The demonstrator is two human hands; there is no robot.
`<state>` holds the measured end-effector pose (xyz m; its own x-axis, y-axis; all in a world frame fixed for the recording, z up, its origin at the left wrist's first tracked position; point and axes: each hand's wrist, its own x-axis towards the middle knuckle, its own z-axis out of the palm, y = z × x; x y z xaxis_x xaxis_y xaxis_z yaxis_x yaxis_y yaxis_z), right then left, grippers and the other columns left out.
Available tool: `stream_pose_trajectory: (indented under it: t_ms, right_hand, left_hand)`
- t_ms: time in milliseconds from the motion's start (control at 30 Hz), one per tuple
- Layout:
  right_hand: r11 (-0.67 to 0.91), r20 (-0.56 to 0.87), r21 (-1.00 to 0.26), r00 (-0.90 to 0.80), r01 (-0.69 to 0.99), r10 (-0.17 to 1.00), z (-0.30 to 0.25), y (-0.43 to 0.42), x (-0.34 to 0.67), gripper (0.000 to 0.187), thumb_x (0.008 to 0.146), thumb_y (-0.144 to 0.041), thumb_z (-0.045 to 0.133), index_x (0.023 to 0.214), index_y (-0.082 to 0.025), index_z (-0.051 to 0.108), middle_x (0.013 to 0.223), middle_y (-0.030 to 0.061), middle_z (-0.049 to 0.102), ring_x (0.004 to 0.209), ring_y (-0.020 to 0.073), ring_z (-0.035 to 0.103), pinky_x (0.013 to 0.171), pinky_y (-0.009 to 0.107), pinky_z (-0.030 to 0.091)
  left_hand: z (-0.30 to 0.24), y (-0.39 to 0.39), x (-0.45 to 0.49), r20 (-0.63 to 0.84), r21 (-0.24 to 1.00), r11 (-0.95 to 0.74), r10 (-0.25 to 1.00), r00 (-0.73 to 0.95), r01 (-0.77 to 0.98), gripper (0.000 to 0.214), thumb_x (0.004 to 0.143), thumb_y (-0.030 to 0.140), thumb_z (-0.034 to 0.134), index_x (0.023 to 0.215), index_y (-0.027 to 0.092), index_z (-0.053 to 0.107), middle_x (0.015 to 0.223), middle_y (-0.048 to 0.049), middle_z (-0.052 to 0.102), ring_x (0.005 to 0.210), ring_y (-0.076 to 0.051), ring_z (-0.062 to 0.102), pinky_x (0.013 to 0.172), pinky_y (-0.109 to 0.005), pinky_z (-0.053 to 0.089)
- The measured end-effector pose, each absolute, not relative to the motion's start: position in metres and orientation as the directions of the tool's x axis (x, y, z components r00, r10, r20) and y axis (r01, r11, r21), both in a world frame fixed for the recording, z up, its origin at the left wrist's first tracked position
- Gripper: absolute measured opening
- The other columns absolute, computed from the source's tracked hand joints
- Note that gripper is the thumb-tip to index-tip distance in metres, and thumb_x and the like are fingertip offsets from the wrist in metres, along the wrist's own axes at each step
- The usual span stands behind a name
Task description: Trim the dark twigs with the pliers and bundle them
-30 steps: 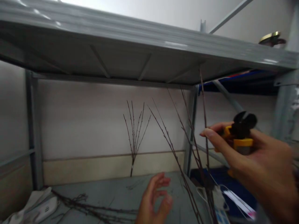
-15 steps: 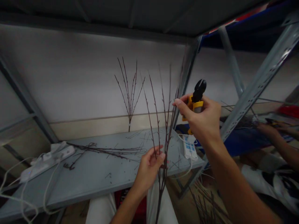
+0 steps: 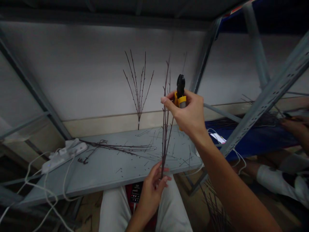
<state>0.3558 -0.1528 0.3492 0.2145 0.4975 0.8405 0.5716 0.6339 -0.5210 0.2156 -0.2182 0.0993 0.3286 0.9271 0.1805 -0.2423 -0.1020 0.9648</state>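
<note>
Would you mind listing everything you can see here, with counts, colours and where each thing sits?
upright twig: one, dark brown, standing at the shelf's back
loose twigs: several, dark brown, lying on the shelf
steel shelf: one, grey, in front
power strip: one, white, at the shelf's left end
blue shelf: one, blue, at right
held twig: one, dark brown, upright at centre
cutters: one pair, yellow and black, in the right hand
co-worker's hand: one, far right
left hand: one, low centre, holding the held twig
right hand: one, centre, gripping the cutters

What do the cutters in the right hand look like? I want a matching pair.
The cutters have a black head, seen edge-on and pointing up, so the jaws' opening can't be judged, above a yellow grip, likely plastic, with a grey band. They stand upright in the right hand, whose fingers wrap the lower part and hide the handles. Only the hand touches them.
</note>
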Motion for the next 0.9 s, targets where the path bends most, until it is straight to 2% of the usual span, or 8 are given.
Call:
stream_pose_trajectory:
  t_ms: [167,400,467,533,633,700,767,900]
  right_hand:
    - [0.646,0.883,-0.417,0.115,0.64,0.455,0.349,-0.151,0.344,0.019,0.087,-0.04,0.071,0.088,-0.021,0.066,0.081,0.0003,0.068,0.07,0.0157,0.061,0.065,0.03,0.049]
    - [0.572,0.938,-0.281,0.095,0.771,0.333,0.332,-0.199,0.339,0.007,0.088,-0.028,0.069,0.093,-0.025,0.065,0.114,0.0073,0.069,0.101,0.0256,0.065,0.091,0.043,0.05]
    - [0.508,0.945,-0.288,0.155,0.812,0.289,0.32,-0.215,0.343,0.007,0.086,-0.026,0.072,0.089,-0.026,0.065,0.116,0.0073,0.069,0.108,0.0277,0.063,0.097,0.046,0.047]
    - [0.47,0.914,-0.395,0.288,0.789,0.284,0.302,-0.226,0.346,0.009,0.085,-0.025,0.072,0.084,-0.025,0.064,0.113,0.0072,0.07,0.103,0.0274,0.065,0.094,0.046,0.049]
    - [0.467,0.782,-0.618,0.437,0.632,0.444,0.265,-0.235,0.347,0.018,0.085,-0.029,0.073,0.077,-0.024,0.058,0.106,0.0069,0.072,0.097,0.0262,0.068,0.084,0.043,0.052]
    - [0.412,0.626,-0.764,0.416,0.497,0.659,0.238,-0.238,0.346,0.023,0.086,-0.035,0.072,0.075,-0.024,0.055,0.109,0.0077,0.073,0.099,0.0267,0.069,0.084,0.042,0.052]
    - [0.349,0.487,-0.854,0.353,0.387,0.799,0.216,-0.24,0.343,0.024,0.086,-0.039,0.071,0.077,-0.023,0.056,0.112,0.0094,0.073,0.101,0.0278,0.069,0.086,0.042,0.052]
    - [0.3,0.376,-0.912,0.277,0.279,0.884,0.196,-0.242,0.335,0.022,0.087,-0.04,0.071,0.082,-0.023,0.059,0.115,0.0096,0.073,0.103,0.0271,0.069,0.089,0.04,0.052]
  left_hand:
    - [0.11,-0.226,0.198,0.17,0.915,-0.003,0.909,0.381,-0.403,0.038,0.099,0.037,0.055,0.131,0.019,0.062,0.128,-0.0181,0.069,0.095,-0.028,0.073,0.069,-0.034,0.057]
    - [0.133,-0.224,0.173,0.127,0.802,0.159,0.897,0.424,-0.577,0.038,0.099,0.032,0.055,0.131,0.013,0.064,0.126,-0.0208,0.071,0.1,-0.028,0.072,0.078,-0.033,0.054]
    - [0.14,-0.224,0.168,0.125,0.773,0.193,0.887,0.444,-0.604,0.037,0.1,0.032,0.053,0.129,0.012,0.064,0.127,-0.0217,0.07,0.102,-0.029,0.071,0.079,-0.034,0.054]
    - [0.145,-0.224,0.165,0.125,0.759,0.202,0.888,0.443,-0.619,0.036,0.101,0.033,0.052,0.128,0.012,0.064,0.127,-0.022,0.069,0.1,-0.029,0.071,0.074,-0.034,0.055]
    - [0.149,-0.224,0.164,0.125,0.763,0.193,0.893,0.433,-0.617,0.035,0.1,0.033,0.053,0.128,0.014,0.063,0.118,-0.0198,0.071,0.081,-0.022,0.07,0.058,-0.027,0.052]
    - [0.149,-0.224,0.165,0.13,0.778,0.178,0.892,0.432,-0.602,0.036,0.1,0.034,0.052,0.13,0.016,0.061,0.107,-0.0154,0.072,0.065,-0.015,0.063,0.049,-0.022,0.045]
    - [0.147,-0.224,0.168,0.136,0.808,0.143,0.899,0.417,-0.571,0.037,0.1,0.036,0.052,0.132,0.017,0.06,0.1,-0.0109,0.069,0.059,-0.011,0.055,0.048,-0.021,0.041]
    - [0.145,-0.228,0.173,0.121,0.892,0.055,0.927,0.356,-0.448,0.036,0.099,0.039,0.056,0.125,0.017,0.068,0.085,-0.0042,0.061,0.062,-0.01,0.048,0.056,-0.021,0.04]
